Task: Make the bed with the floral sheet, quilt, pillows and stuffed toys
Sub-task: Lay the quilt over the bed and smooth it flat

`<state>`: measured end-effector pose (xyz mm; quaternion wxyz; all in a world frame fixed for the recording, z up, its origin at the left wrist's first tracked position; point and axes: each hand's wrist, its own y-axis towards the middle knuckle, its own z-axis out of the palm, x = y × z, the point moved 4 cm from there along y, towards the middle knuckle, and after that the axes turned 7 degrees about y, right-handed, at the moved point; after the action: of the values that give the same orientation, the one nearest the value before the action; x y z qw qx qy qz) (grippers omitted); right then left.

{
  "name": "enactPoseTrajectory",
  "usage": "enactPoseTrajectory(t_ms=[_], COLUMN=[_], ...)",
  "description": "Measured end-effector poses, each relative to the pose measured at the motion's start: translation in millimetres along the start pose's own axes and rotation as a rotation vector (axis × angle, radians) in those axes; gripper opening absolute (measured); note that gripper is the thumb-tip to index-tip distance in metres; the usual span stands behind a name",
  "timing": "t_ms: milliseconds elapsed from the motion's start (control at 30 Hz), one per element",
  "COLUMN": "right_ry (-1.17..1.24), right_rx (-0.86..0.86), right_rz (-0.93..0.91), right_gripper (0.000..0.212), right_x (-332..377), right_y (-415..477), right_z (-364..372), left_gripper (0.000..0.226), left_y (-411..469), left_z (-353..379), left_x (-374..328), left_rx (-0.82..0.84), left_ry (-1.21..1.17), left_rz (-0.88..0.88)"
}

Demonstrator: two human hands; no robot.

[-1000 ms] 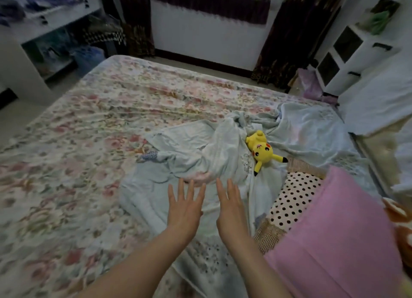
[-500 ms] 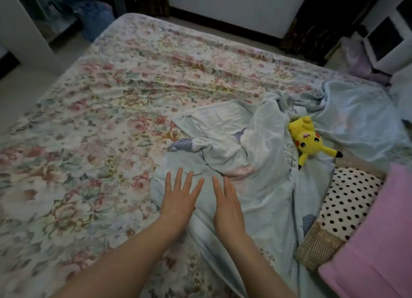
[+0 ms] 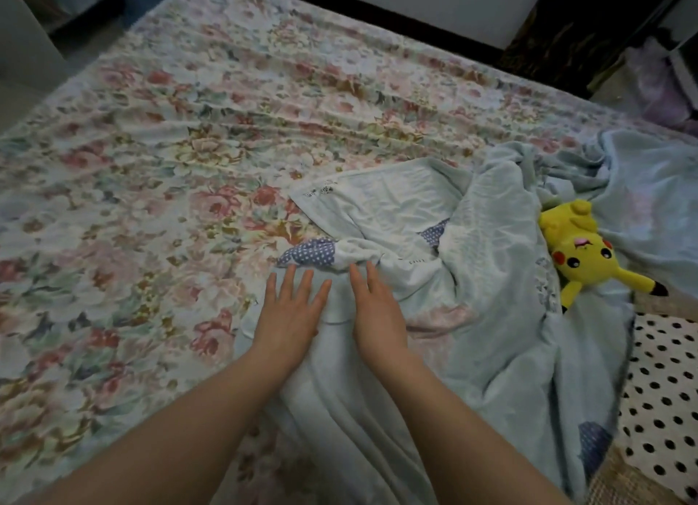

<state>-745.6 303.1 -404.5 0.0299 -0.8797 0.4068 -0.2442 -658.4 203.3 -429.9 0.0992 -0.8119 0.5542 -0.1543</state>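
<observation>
Flowers cover the floral sheet [image 3: 151, 183] spread over the big bed, and it has small wrinkles. On its right side I see the pale blue quilt [image 3: 498, 346] lying in a crumpled heap, with a blue dotted patch showing at one fold. My left hand [image 3: 289, 316] and right hand [image 3: 377, 316] lie side by side, palms down, on the near part of that quilt, close but not touching each other. All the fingers [image 3: 289, 282] are straight and a bit spread, gripping nothing. A yellow stuffed toy [image 3: 581, 255] lies on the quilt, well apart from my hands. A white pillow with black dots [image 3: 664, 391] sits at the right edge, near the toy.
</observation>
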Motion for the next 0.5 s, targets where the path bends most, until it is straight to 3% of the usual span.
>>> enactPoseTrajectory(t_ms=[233, 367, 500], right_ry=[-0.352, -0.464, -0.398], right_rx=[0.127, 0.188, 0.262], right_rz=[-0.148, -0.242, -0.242], right_gripper=[0.079, 0.068, 0.065], right_x=[-9.0, -23.2, -30.6], right_y=[98.9, 93.3, 61.0], right_z=[22.4, 42.3, 39.7], left_gripper=[0.087, 0.080, 0.073], left_y=[41.6, 48.2, 61.1], left_z=[24.8, 30.6, 30.5], left_x=[8.6, 16.6, -4.2], left_rx=[-0.045, -0.024, 0.048], left_ry=[0.006, -0.034, -0.040], left_rz=[-0.054, -0.071, 0.028])
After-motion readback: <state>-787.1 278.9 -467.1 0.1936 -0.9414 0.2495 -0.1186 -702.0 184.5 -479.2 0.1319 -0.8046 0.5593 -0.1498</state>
